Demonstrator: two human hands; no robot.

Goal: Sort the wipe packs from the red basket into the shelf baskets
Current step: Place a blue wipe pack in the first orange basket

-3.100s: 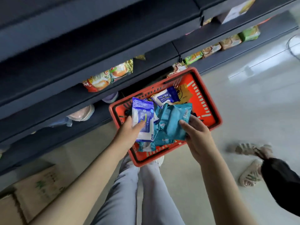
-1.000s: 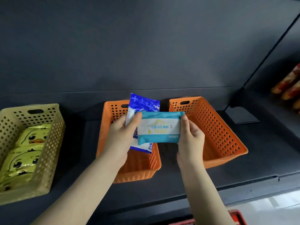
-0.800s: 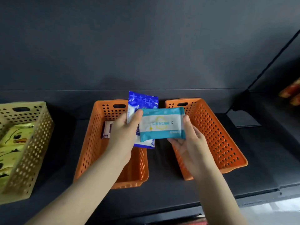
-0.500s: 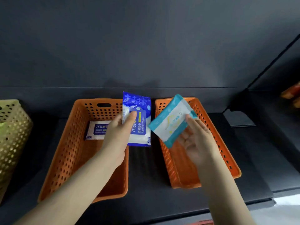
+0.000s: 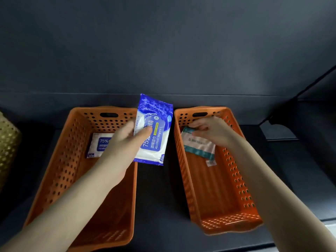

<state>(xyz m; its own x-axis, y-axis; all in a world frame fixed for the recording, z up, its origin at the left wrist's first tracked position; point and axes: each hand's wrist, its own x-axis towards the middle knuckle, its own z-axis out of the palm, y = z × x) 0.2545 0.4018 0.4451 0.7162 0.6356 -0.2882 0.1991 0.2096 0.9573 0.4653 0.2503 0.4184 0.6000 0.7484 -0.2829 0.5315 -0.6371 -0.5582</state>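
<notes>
Two orange perforated baskets stand side by side on a dark shelf. My left hand [image 5: 125,140] grips a blue and white alcohol wipe pack [image 5: 154,131], held over the right rim of the left basket [image 5: 69,160]. A second blue alcohol wipe pack [image 5: 99,145] lies flat at the back of that basket. My right hand [image 5: 211,131] reaches inside the right basket [image 5: 236,179], fingers on the far end of a teal and white wipe pack [image 5: 199,144] that rests on the basket floor. The red basket is out of view.
A yellow perforated basket [image 5: 8,142] shows at the left edge. The dark shelf back wall [image 5: 163,51] rises behind the baskets. A narrow strip of dark shelf [image 5: 156,197] separates the two orange baskets. A shelf divider [image 5: 280,131] sits at the right.
My right hand has moved down into the right orange basket with the teal pack, which now lies on the basket floor. My left hand with the blue pack stays over the left basket.
</notes>
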